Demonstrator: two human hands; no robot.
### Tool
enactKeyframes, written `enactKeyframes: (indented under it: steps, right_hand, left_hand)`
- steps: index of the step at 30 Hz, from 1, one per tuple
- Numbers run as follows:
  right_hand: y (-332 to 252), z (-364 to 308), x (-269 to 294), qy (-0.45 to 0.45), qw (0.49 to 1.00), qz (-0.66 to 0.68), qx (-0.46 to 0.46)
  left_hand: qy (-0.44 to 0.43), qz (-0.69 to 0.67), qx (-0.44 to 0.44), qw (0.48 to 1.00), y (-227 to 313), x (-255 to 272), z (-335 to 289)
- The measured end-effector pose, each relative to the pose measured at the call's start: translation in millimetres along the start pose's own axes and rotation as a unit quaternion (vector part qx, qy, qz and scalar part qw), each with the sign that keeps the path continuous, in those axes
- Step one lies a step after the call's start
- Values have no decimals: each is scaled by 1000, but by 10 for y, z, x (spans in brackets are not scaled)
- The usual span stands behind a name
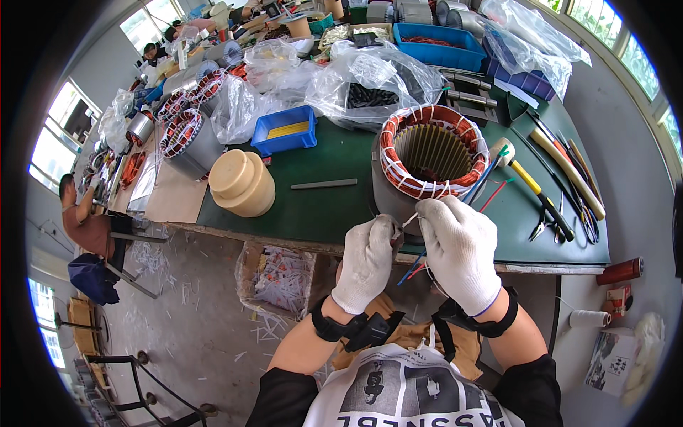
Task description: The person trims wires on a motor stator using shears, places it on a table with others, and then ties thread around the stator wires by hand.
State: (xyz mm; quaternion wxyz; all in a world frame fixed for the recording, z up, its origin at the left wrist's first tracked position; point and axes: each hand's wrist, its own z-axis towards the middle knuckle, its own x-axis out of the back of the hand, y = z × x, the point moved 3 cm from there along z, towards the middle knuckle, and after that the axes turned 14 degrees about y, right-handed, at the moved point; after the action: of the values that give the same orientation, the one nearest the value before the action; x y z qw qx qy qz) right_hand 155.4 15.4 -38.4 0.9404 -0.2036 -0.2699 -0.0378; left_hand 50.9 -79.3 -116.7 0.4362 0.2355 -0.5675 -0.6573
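In front of me on the green table stands a grey motor stator, its red-brown copper windings bound with white cord round the top rim. My right hand, in a white knitted glove, pinches a white cord just below the near rim. My left hand, gloved too, is closed beside it, with the cord's other end running to its fingertips. Blue and red lead wires leave the winding on the right, and some coloured wire ends hang under my right hand.
A mallet, pliers and scissors lie right of the stator. To its left are a grey bar, a beige stepped block and a blue tray with yellow strips. A scrap carton stands below; a person sits far left.
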Motion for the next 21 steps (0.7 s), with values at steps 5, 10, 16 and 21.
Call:
enactKeyframes:
  steps: [5,10,16,21]
  right_hand:
    - [23,-24,-25,16,1000,-8,14]
    - [9,-90,32,13,1000,-2,17]
    - [-8,-556,292,31,994,88,55]
    - [305,-318,434,155,968,113,-160]
  left_hand:
    - [6,73,-112,991,93,-16,63]
    - [119,171,-106,972,-147,-12,294]
    - [164,350,-236,891,-213,258,371]
    - [115,169,-387,899,732,131,291]
